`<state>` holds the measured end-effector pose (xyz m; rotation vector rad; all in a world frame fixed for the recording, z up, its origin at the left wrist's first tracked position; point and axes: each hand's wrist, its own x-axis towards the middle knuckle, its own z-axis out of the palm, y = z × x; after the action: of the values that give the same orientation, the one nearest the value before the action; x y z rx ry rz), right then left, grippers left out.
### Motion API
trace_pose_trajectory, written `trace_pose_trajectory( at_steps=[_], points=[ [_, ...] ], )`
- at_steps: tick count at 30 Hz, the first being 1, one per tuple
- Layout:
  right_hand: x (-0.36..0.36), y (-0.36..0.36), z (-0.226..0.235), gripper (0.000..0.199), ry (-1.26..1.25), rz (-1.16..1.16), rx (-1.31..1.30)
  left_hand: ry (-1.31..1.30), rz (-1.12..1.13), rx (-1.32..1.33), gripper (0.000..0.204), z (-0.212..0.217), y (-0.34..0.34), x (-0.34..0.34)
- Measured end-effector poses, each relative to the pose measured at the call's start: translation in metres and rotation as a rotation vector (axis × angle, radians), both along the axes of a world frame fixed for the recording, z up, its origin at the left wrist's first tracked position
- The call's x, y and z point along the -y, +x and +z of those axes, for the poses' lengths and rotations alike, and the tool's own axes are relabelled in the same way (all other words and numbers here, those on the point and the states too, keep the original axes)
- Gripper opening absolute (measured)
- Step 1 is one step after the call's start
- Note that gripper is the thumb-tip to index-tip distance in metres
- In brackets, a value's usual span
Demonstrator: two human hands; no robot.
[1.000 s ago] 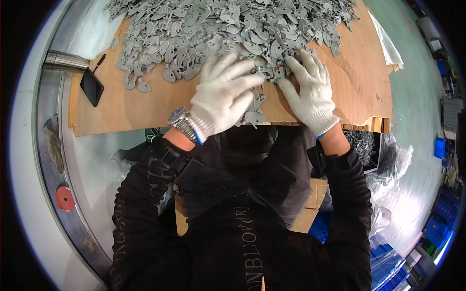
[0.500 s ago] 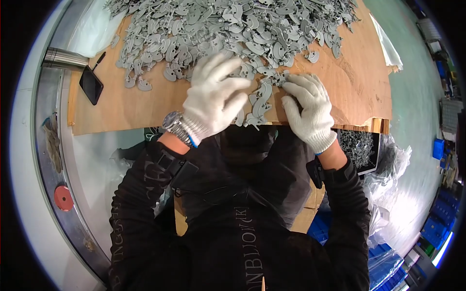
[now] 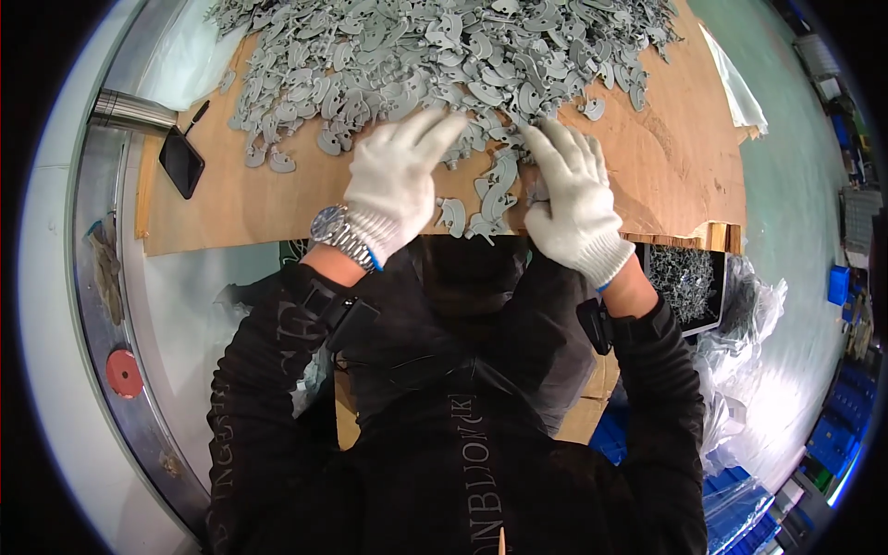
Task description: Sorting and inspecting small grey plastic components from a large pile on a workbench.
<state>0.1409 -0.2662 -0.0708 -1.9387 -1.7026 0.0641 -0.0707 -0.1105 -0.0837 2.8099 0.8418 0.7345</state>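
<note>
Crescent-shaped grey parts (image 3: 444, 65) are heaped at 12 o'clock on a plywood board (image 3: 675, 194). From that heap, a short chain of loose parts (image 3: 499, 185) trails toward the board's near edge at 1 o'clock, with a single hooked part (image 3: 451, 215) lying just left of its lower end.

Readable lettering is confined to the clothing: pale capitals run down the front of the black top (image 3: 407, 499) at 6 o'clock, and more, partly lost in folds, follow its left sleeve toward 8 o'clock. Any marks on the parts are too small to make out.

At 11 o'clock the left hand (image 3: 393, 176), in a white knitted glove with a metal wristwatch (image 3: 329, 224) at the wrist, has its fingers outstretched and close together at the heap's near edge. Its thumb is hidden, and whether it grips anything underneath cannot be told. The right hand (image 3: 578, 199), gloved alike at 2 o'clock, has long, slightly parted fingers and a bent thumb; some grey shows beside the thumb, but I cannot tell if it is held.

Compared with half a second ago, the left fingers have drawn together and the thumb has gone from sight, leaving the hooked part uncovered. The right fingers have straightened, their tips now farther toward 12 o'clock, while the chain lies much as it did.
</note>
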Motion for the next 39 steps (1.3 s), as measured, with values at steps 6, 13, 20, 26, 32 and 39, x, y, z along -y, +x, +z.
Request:
trace_pose_trajectory(
  at_steps=[6,13,20,26,32,39],
  points=[
    [0.008,-0.008,-0.002,0.068,-0.058,0.094,0.045,-0.016,-0.181,-0.071,0.054,0.007,0.004,-0.003],
    [0.039,-0.037,-0.002,0.066,-0.013,0.106,0.022,-0.120,-0.106,-0.051,0.056,0.008,-0.007,0.007],
    [0.071,-0.047,-0.003,0.062,-0.005,0.172,-0.132,-0.354,-0.015,-0.165,0.061,0.022,0.000,-0.002],
    [0.044,-0.021,-0.006,0.058,0.132,0.149,-0.256,-0.305,-0.117,-0.309,0.055,0.024,-0.002,-0.018],
    [0.007,-0.024,-0.003,0.057,0.052,0.035,-0.058,-0.351,-0.124,-0.376,0.046,0.043,0.011,0.008],
    [0.051,-0.040,-0.001,0.058,0.007,0.131,-0.023,-0.380,-0.169,-0.438,0.036,0.047,-0.002,0.044]
  ],
)
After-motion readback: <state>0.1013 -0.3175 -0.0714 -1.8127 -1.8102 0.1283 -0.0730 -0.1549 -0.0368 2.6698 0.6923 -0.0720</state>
